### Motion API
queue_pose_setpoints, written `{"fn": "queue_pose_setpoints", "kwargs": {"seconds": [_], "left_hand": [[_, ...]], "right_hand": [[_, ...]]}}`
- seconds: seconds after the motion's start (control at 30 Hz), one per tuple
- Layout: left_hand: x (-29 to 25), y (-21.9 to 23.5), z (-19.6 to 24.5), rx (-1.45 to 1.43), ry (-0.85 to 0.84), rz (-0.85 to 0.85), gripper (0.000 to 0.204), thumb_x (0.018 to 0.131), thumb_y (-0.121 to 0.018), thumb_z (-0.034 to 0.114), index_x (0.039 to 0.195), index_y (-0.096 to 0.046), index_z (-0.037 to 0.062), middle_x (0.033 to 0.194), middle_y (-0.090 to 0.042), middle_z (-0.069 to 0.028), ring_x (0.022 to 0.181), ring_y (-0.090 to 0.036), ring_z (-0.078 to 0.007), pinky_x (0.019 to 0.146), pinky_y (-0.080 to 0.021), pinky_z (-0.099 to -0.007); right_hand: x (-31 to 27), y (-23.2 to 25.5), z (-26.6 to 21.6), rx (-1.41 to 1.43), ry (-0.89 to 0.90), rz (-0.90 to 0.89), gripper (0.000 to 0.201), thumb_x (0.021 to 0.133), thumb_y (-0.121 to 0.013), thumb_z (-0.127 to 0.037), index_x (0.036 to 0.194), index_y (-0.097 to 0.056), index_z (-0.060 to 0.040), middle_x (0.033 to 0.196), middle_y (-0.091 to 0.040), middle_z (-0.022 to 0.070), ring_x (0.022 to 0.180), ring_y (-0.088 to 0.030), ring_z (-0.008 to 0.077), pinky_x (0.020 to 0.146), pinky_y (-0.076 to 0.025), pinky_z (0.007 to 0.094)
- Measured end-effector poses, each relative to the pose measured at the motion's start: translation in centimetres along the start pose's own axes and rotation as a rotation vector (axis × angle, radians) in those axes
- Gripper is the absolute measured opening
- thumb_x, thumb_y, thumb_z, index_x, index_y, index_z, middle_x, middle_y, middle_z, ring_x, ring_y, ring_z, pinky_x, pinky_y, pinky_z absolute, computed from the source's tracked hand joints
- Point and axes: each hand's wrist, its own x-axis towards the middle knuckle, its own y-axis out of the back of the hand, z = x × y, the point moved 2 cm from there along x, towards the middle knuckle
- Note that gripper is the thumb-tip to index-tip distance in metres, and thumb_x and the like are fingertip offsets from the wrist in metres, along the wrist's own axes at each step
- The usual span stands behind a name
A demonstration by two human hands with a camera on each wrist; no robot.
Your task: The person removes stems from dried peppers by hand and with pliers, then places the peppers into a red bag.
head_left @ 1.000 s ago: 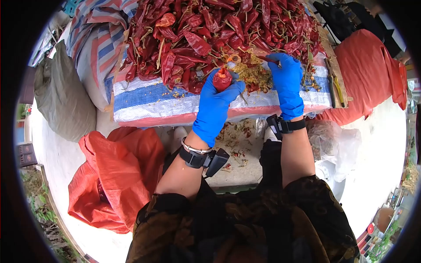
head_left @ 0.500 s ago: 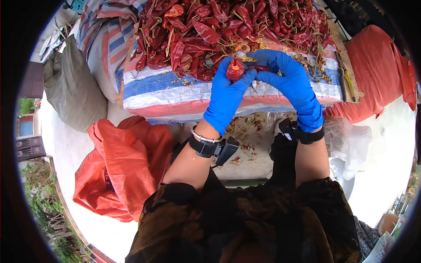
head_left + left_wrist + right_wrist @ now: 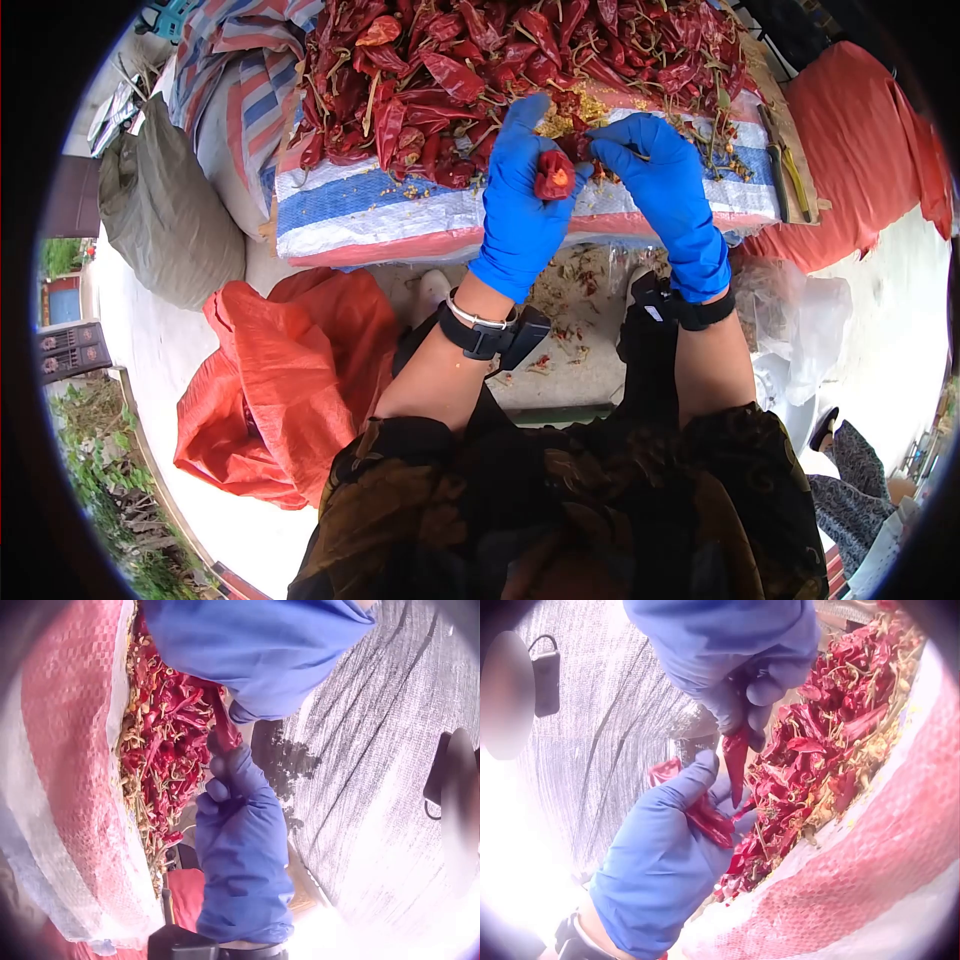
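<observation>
My blue-gloved left hand (image 3: 520, 220) grips a dried red chili pepper (image 3: 555, 177) at the front of the table, its orange-tinged open end towards me. Beside it, the gloved right hand (image 3: 665, 185) pinches another red chili (image 3: 736, 761) between thumb and fingers. In the right wrist view that second chili points down close over the left hand's chili (image 3: 707, 821). A big heap of dried red chilies (image 3: 450, 75) lies just beyond both hands, with yellow seeds (image 3: 600, 100) scattered in front of it.
A striped woven sheet (image 3: 370, 215) covers the table. A knife (image 3: 797, 185) lies at its right edge. Red sacks stand at right (image 3: 850, 150) and lower left (image 3: 290, 390), a grey sack (image 3: 165, 210) at left. Clear plastic bags (image 3: 815, 320) sit right of my legs.
The right hand has come over from the right with its chili to the left hand, then drawn slightly back. The left hand has kept its chili and moved a little to the right.
</observation>
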Motion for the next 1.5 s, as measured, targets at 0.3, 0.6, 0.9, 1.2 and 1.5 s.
{"fn": "queue_pose_setpoints", "kwargs": {"seconds": [0.3,0.6,0.9,1.2,1.5], "left_hand": [[-0.5,-0.3,1.1,-0.722,0.463,0.022,0.023,0.078,-0.063,0.000,0.092,-0.046,0.0065,0.081,-0.053,-0.0019,0.071,-0.053,-0.0123,0.063,-0.046,-0.0259],[-0.5,0.0,0.8,-0.921,0.507,-0.003,0.019,0.082,-0.056,-0.004,0.089,-0.045,0.0094,0.075,-0.051,-0.0016,0.067,-0.052,-0.0120,0.056,-0.041,-0.0242],[0.1,-0.1,2.1,-1.146,0.649,0.155,0.012,0.082,-0.058,0.002,0.086,-0.048,0.0067,0.073,-0.056,-0.0037,0.062,-0.052,-0.0104,0.055,-0.041,-0.0221],[0.0,0.0,1.6,-0.833,0.550,0.003,0.015,0.082,-0.060,0.005,0.089,-0.047,0.0086,0.075,-0.056,-0.0025,0.066,-0.052,-0.0093,0.057,-0.041,-0.0220],[0.2,-0.3,0.9,-0.697,0.571,0.012,0.036,0.082,-0.057,0.000,0.116,-0.046,0.0058,0.078,-0.053,-0.0008,0.067,-0.050,-0.0092,0.059,-0.040,-0.0211]], "right_hand": [[-0.6,-1.3,1.2,0.836,-0.278,-0.077,0.009,0.081,-0.060,-0.010,0.085,-0.059,-0.0015,0.072,-0.058,0.0038,0.062,-0.052,0.0125,0.057,-0.042,0.0227],[-1.5,-3.9,1.5,1.354,-0.417,-0.062,0.009,0.086,-0.053,-0.015,0.086,-0.057,-0.0065,0.061,-0.046,-0.0030,0.056,-0.042,0.0104,0.060,-0.041,0.0277],[-1.4,-2.8,0.0,1.121,-0.341,-0.048,0.014,0.087,-0.053,-0.014,0.083,-0.057,-0.0008,0.070,-0.058,0.0055,0.059,-0.050,0.0139,0.056,-0.040,0.0242],[0.8,3.5,1.5,0.142,-0.017,0.303,0.014,0.082,-0.059,-0.008,0.095,-0.061,-0.0022,0.086,-0.063,0.0045,0.079,-0.056,0.0097,0.073,-0.045,0.0241],[1.7,7.1,4.8,-0.921,0.178,0.464,0.053,0.070,-0.067,-0.015,0.120,-0.051,-0.0120,0.119,-0.051,0.0164,0.109,-0.045,0.0346,0.092,-0.035,0.0418]]}}
